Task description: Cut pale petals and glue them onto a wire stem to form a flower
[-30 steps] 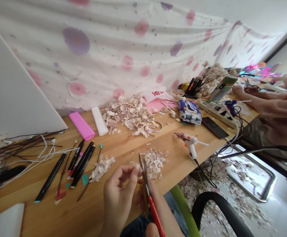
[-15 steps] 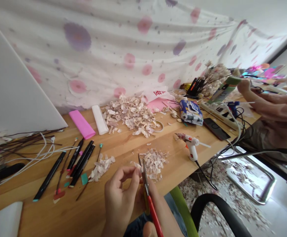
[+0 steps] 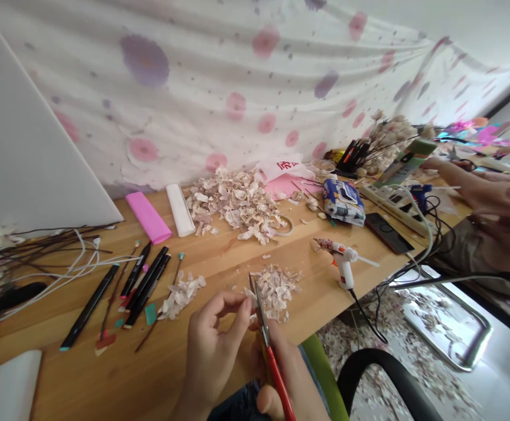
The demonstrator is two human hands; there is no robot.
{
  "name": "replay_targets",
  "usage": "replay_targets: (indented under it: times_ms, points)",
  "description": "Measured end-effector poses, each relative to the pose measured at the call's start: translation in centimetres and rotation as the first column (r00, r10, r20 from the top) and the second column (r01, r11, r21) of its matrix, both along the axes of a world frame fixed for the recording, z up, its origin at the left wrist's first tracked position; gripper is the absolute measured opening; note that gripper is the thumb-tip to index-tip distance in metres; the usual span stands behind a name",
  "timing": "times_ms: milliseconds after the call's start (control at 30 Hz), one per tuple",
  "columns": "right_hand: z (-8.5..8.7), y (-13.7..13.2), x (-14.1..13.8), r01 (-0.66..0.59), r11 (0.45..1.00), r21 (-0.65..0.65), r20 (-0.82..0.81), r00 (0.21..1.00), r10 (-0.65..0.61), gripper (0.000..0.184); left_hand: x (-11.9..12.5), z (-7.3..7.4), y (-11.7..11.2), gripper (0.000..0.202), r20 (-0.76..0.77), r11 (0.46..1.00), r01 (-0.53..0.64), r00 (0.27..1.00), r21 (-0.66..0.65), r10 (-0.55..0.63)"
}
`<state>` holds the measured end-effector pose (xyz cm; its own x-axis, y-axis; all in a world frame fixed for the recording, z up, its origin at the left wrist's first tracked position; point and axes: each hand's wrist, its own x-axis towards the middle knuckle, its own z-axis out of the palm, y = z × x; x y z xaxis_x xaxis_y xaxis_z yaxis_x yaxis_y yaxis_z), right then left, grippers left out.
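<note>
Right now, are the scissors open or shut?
Slightly open. The two blades of the scissors part into a narrow V toward the tips, above the red handles gripped in the right hand.

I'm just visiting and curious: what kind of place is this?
Probably a home craft workspace: heaps of pale cut scraps, a glue gun and marker pens lie on the wooden table, and the right hand holds scissors.
</note>
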<state>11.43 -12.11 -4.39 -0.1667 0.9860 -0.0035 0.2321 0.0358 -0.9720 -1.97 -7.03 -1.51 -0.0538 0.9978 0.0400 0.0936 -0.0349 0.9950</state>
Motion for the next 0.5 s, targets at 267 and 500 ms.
replay_targets:
  times_ms: [267,500]
  points:
    - [1.3,-0.1,0.4,0.018,1.0,-0.004,0.084,0.996,-0.018,0.107,-0.3,0.0,0.3,0.016,-0.021,0.999,0.039,0.999,-0.008,-0.04]
    - [1.2,0.0,1.2,0.023,1.0,-0.018,0.125,0.992,-0.02,0.109,-0.9,1.0,1.0,0.017,-0.024,0.99,0.137,0.99,-0.044,-0.138]
